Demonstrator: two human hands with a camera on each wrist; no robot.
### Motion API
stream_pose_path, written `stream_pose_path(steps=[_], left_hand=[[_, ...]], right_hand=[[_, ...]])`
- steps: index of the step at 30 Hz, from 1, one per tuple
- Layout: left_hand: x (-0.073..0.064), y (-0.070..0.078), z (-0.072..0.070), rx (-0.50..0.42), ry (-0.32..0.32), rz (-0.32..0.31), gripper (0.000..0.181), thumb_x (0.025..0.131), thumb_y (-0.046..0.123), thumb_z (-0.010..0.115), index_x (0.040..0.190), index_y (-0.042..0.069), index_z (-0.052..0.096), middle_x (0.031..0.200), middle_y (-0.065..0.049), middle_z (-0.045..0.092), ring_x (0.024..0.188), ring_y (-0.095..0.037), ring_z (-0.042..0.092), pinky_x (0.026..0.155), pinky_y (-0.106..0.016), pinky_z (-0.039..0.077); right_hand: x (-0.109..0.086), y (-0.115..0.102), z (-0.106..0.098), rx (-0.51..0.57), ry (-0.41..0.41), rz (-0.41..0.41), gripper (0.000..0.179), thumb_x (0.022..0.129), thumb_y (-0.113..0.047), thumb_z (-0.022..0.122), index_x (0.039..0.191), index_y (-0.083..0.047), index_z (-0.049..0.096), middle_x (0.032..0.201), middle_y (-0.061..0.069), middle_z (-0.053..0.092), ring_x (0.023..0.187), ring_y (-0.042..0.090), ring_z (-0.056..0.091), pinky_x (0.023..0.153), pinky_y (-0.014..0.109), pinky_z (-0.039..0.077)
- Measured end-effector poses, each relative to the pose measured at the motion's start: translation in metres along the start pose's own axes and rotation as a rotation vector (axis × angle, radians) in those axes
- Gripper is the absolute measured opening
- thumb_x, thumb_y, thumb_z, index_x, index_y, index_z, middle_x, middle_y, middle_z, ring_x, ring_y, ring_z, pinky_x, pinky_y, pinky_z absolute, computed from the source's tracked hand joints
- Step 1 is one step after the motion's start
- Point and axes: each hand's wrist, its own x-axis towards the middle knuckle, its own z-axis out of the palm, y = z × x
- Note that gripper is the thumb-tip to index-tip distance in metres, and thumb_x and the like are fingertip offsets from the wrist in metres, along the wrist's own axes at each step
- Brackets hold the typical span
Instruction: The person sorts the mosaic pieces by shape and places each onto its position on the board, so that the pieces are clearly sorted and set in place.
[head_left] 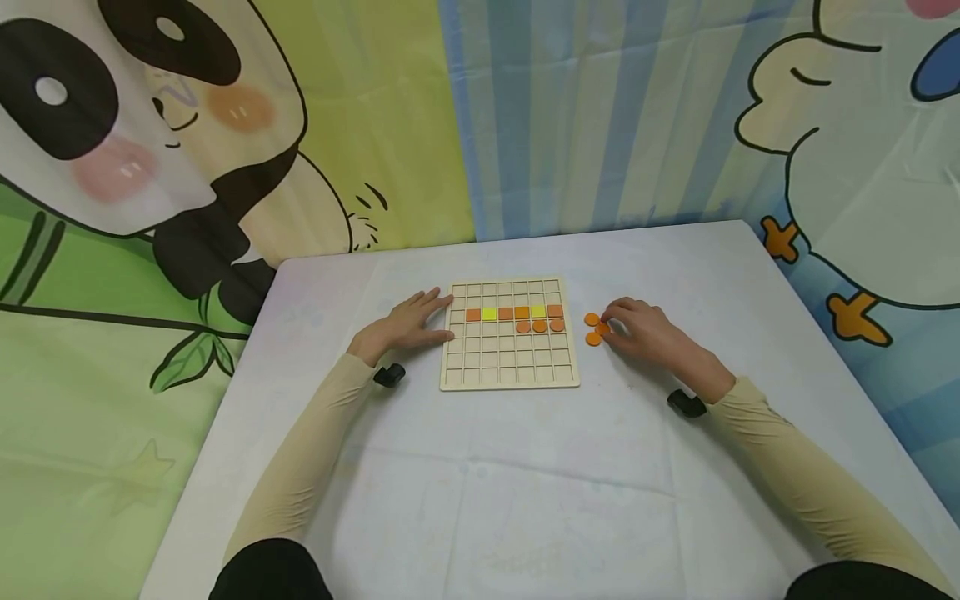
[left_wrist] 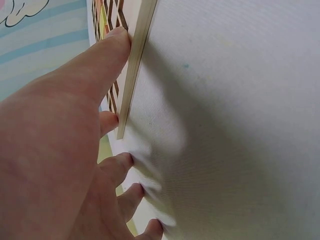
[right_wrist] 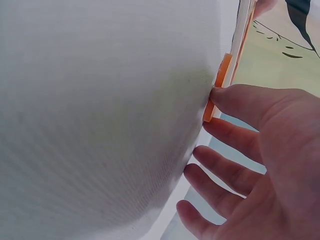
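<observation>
A square wooden grid board lies on the table. One row holds orange and yellow squares; three orange discs sit in the row below, toward the right. My left hand rests at the board's left edge, fingers spread; its thumb touches the edge in the left wrist view. To the right of the board, several loose orange discs lie close together. There my right hand pinches one orange disc between thumb and index finger, low at the tabletop; the other fingers are spread.
A white cloth covers the table. Behind it hangs a printed curtain with a panda and other cartoon figures. A dark wrist camera sits under the left wrist, and another camera under the right.
</observation>
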Motion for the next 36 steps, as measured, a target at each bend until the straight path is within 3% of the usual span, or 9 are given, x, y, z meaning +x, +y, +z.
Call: stream_pose_path(steps=[21,36], left_hand=[[-0.001,0.0,0.0,0.002,0.005,0.008,0.087,0.094,0.065,0.056,0.162,0.027,0.019,0.171,-0.008,0.005,0.157,-0.038,0.004,0.125,-0.061,0.012],[0.0,0.0,-0.001,0.0,0.004,0.0,0.087,0.093,0.066,0.056,0.162,0.028,0.019,0.171,-0.008,0.005,0.157,-0.038,0.003,0.125,-0.062,0.012]], right_hand=[[-0.001,0.004,-0.005,-0.012,0.057,-0.036,0.022,0.094,-0.018,0.071,0.111,-0.004,0.069,0.124,0.02,0.063,0.114,0.04,0.061,0.087,0.06,0.05],[0.011,-0.004,-0.004,0.007,0.036,-0.037,0.023,0.094,-0.021,0.072,0.11,-0.005,0.07,0.124,0.018,0.063,0.117,0.039,0.059,0.092,0.06,0.048]])
